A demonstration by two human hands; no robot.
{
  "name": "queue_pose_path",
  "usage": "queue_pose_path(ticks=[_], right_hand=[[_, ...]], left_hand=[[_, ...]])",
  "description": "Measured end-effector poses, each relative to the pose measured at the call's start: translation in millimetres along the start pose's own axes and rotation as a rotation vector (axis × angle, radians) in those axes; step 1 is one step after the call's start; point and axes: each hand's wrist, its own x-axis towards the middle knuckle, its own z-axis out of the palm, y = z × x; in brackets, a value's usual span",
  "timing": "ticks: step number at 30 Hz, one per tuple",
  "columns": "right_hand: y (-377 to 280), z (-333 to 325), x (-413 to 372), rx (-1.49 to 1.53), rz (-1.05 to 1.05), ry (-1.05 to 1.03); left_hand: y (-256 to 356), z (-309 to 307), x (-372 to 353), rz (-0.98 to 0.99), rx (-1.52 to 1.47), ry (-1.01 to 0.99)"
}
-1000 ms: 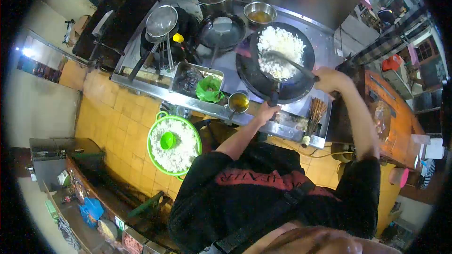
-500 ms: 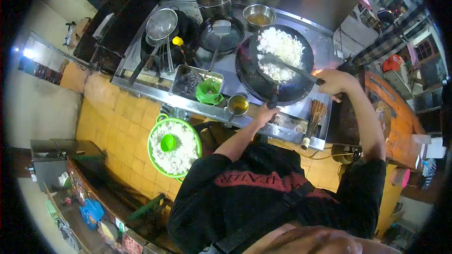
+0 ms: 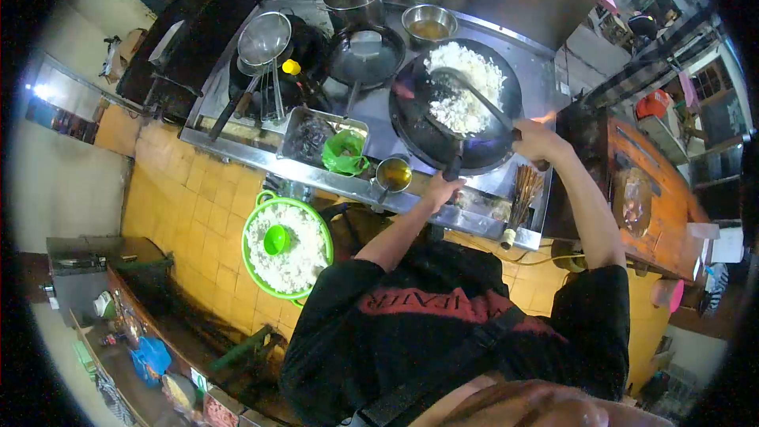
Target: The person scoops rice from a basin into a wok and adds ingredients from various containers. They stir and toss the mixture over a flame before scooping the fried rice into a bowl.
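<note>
White rice lies in a dark wok on the stove, heaped mostly along its far and right sides. My left hand is closed around the wok's black handle at the near edge. From the right, my right hand grips the end of a long-handled spatula. Its rounded head rests against the rice on the upper left, and I cannot see its underside. Orange flame shows beside the wok near my right hand.
Left of the wok are a pan, a metal tray with a green bag, and a cup of yellow liquid. A green basin of rice stands below the stove edge. A stick whisk lies at right.
The spatula head has moved up and left within the wok, and my right hand has shifted left and slightly down. The rice is more spread toward the near side. My left hand keeps its grip.
</note>
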Motion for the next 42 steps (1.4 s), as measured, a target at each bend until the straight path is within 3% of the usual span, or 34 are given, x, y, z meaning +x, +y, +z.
queue_pose_path(ticks=[2, 3, 4, 6, 7, 8, 10, 12, 14, 15, 18, 19, 20, 22, 23, 26, 29, 33, 36, 40, 42], right_hand=[[-59, -76, -3, 0.034, 0.253, -0.463], [-104, -122, -8, 0.066, 0.376, -0.523], [-87, -100, -6, 0.067, 0.373, -0.523], [-39, -38, 1, -0.048, 0.311, -0.320], [-76, -36, -4, -0.190, 0.327, -0.076], [-76, -35, -4, -0.190, 0.331, -0.075], [-72, -36, 0, -0.270, 0.172, -0.404], [-72, -54, -3, -0.267, 0.127, -0.407], [-108, -80, -6, -0.129, 0.373, -0.499], [-90, -43, -7, -0.071, 0.336, -0.262], [-100, -16, -8, -0.092, 0.356, -0.144], [-122, -53, -14, -0.132, 0.386, -0.331], [-134, -79, -20, -0.135, 0.388, -0.332], [-146, -109, -30, -0.109, 0.562, -0.547], [-133, -93, -42, -0.256, 0.510, -0.451], [-114, -26, -40, -0.289, 0.625, -0.240], [-104, 21, -47, -0.288, 0.515, -0.271], [-129, -49, -62, -0.301, 0.623, -0.388], [-89, 12, -57, -0.294, 0.600, -0.223], [-124, 4, -57, -0.197, 0.714, -0.366], [-110, 0, -71, -0.168, 0.762, -0.336]], left_hand=[[7, -1, -2, -0.010, -0.021, -0.043], [7, 0, 0, -0.007, -0.023, -0.040], [5, 1, 0, -0.011, -0.047, -0.030], [7, -1, 1, -0.008, -0.066, -0.023], [9, -1, 0, -0.001, -0.058, -0.039], [9, -1, -2, 0.005, -0.051, -0.055], [8, -2, -3, 0.007, -0.029, -0.044], [11, 0, -4, 0.008, -0.020, -0.026], [21, 1, -11, -0.016, 0.010, -0.006], [21, 0, -8, -0.014, 0.015, -0.011], [14, 0, -7, -0.019, -0.028, -0.017], [17, 0, -8, -0.009, -0.034, -0.012], [17, 1, -10, -0.004, -0.042, -0.010], [11, -5, -3, -0.012, -0.021, -0.058], [5, -6, -4, -0.004, -0.029, -0.048], [-5, -2, 10, 0.056, -0.024, -0.022], [-17, -8, 17, 0.040, -0.061, -0.112], [4, -2, 2, 0.035, -0.084, -0.109], [-2, -4, 5, 0.059, -0.079, -0.058], [-4, 1, 1, 0.087, -0.103, -0.030], [2, 2, 0, 0.093, -0.088, -0.023]])
